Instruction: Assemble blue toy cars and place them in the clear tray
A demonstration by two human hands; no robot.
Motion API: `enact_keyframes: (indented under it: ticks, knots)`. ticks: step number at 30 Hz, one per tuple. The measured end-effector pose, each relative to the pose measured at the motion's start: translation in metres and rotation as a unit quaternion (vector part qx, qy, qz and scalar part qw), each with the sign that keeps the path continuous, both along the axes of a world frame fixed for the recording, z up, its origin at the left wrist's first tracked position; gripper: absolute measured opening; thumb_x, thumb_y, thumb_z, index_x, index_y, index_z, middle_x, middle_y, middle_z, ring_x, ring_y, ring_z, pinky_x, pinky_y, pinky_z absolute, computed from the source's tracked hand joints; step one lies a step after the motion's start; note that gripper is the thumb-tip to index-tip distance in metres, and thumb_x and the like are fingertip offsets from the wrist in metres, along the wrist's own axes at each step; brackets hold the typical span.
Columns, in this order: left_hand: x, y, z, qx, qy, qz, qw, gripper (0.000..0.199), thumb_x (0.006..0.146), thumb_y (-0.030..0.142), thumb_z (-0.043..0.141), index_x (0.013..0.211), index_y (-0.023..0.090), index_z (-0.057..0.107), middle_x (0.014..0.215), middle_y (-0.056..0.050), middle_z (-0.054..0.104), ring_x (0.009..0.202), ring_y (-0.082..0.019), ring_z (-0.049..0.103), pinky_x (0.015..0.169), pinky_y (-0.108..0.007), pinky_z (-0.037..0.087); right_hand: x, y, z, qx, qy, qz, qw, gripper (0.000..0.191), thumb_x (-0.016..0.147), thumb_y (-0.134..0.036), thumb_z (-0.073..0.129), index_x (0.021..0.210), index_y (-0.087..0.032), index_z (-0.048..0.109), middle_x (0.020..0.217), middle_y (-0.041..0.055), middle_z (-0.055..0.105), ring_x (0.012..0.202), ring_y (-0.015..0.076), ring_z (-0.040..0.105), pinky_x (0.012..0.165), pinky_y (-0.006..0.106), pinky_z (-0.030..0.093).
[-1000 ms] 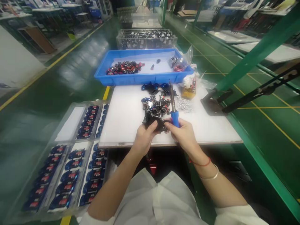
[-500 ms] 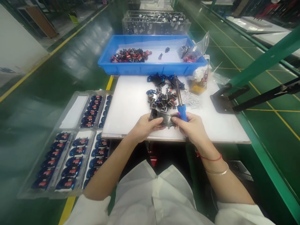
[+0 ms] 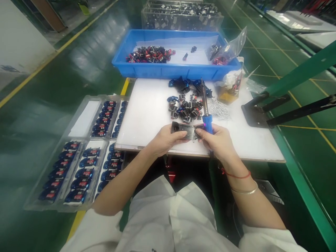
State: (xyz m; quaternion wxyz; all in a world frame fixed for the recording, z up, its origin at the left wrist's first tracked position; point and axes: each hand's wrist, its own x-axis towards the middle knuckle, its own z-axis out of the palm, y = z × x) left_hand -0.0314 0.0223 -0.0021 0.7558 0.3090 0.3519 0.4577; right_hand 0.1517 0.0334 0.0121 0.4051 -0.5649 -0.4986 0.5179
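Observation:
My left hand (image 3: 166, 140) is closed on the left end of a dark, flat, car-base-like plastic part (image 3: 189, 130), with its thumb across the face. The part is held just above the table's front edge. My right hand (image 3: 219, 139) pinches a small dark piece at the part's right end; whether the two are joined I cannot tell. That same hand also grips a soldering iron (image 3: 207, 120) by its blue handle, tip pointing up and away. Just beyond my hands lies a pile of small metal-and-black parts (image 3: 187, 109), some with red. Blue car shells (image 3: 181, 84) lie behind it.
A blue bin (image 3: 168, 71) with red and black parts stands at the table's back. Thin metal pins (image 3: 219, 109) lie right of the pile, near an amber box (image 3: 229, 95). Trays (image 3: 70, 140) of blue toy cars are at left; a black stand base (image 3: 253, 115) is at right.
The view has shifted slightly. The dark part looks a little more level between my hands. My grip on it and on the soldering iron stays the same.

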Motion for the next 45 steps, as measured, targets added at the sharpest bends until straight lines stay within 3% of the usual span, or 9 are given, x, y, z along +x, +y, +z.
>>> enact_keyframes:
  ticks: [6,16,20,25,32,36,39,45]
  knots:
    - [0.008,-0.002,-0.002,0.000,-0.001,0.057,0.998,0.026,0.072,0.017,0.081,0.096,0.012,0.071,0.104,-0.010,0.074,0.099,-0.021,0.069,0.104,-0.051,0.050,0.001,0.003,-0.002,0.019,-0.003,-0.006,1.000,0.045,0.063,-0.048,0.078,0.089,-0.012,0.074,0.048,-0.0024,0.054,0.035,0.0069,0.033,0.033,0.020,0.020]
    - [0.013,-0.005,0.000,0.000,-0.001,0.067,0.998,0.026,0.074,0.019,0.080,0.097,0.012,0.070,0.105,-0.010,0.073,0.101,-0.023,0.069,0.104,-0.051,0.050,0.007,0.004,-0.003,0.056,-0.011,0.011,0.998,0.046,0.068,-0.047,0.076,0.098,-0.012,0.076,0.052,-0.0028,0.055,0.037,0.0067,0.032,0.034,0.021,0.021]
    - [0.017,-0.004,0.000,0.003,0.010,0.086,0.996,0.023,0.074,0.018,0.079,0.094,0.012,0.069,0.103,-0.009,0.073,0.100,-0.022,0.069,0.102,-0.051,0.051,0.006,0.007,-0.002,0.071,-0.037,0.001,0.997,0.044,0.069,-0.047,0.075,0.097,-0.013,0.075,0.056,-0.0020,0.057,0.042,0.0101,0.042,0.038,0.023,0.029]
    - [0.019,0.004,-0.005,0.039,0.067,0.139,0.987,0.024,0.075,0.017,0.077,0.096,0.013,0.068,0.104,-0.008,0.072,0.098,-0.022,0.068,0.096,-0.047,0.056,0.011,0.007,0.003,0.113,-0.117,-0.021,0.986,0.039,0.072,-0.050,0.071,0.089,-0.015,0.073,0.060,0.0003,0.062,0.054,0.0165,0.056,0.054,0.028,0.045]
    - [0.019,0.016,-0.013,0.068,0.113,0.164,0.978,0.024,0.079,0.022,0.073,0.100,0.013,0.068,0.108,-0.010,0.073,0.100,-0.023,0.068,0.093,-0.045,0.057,0.051,-0.031,0.018,0.131,-0.256,-0.001,0.958,0.045,0.084,-0.063,0.061,0.083,-0.019,0.071,0.060,0.0020,0.061,0.053,0.0175,0.052,0.049,0.028,0.042]
    - [0.022,0.016,-0.010,0.072,0.125,0.168,0.975,0.024,0.079,0.021,0.072,0.101,0.012,0.067,0.110,-0.011,0.072,0.102,-0.023,0.067,0.094,-0.044,0.058,0.068,-0.058,0.021,0.152,-0.330,0.007,0.932,0.050,0.088,-0.064,0.055,0.095,-0.019,0.076,0.063,0.0044,0.066,0.056,0.0214,0.060,0.054,0.031,0.048]
    - [0.023,0.014,-0.008,0.086,0.141,0.166,0.972,0.023,0.081,0.020,0.069,0.102,0.012,0.065,0.110,-0.011,0.071,0.102,-0.023,0.068,0.091,-0.040,0.059,0.071,-0.071,0.020,0.179,-0.370,0.017,0.911,0.050,0.091,-0.062,0.053,0.095,-0.019,0.078,0.072,0.0069,0.072,0.064,0.0253,0.067,0.057,0.032,0.051]
    - [0.023,0.013,-0.008,0.095,0.178,0.174,0.964,0.021,0.083,0.017,0.065,0.104,0.014,0.063,0.109,-0.008,0.071,0.101,-0.020,0.068,0.087,-0.036,0.061,0.064,-0.081,0.017,0.196,-0.412,0.059,0.888,0.048,0.099,-0.056,0.045,0.104,-0.021,0.077,0.076,0.0040,0.075,0.060,0.0220,0.068,0.056,0.029,0.053]
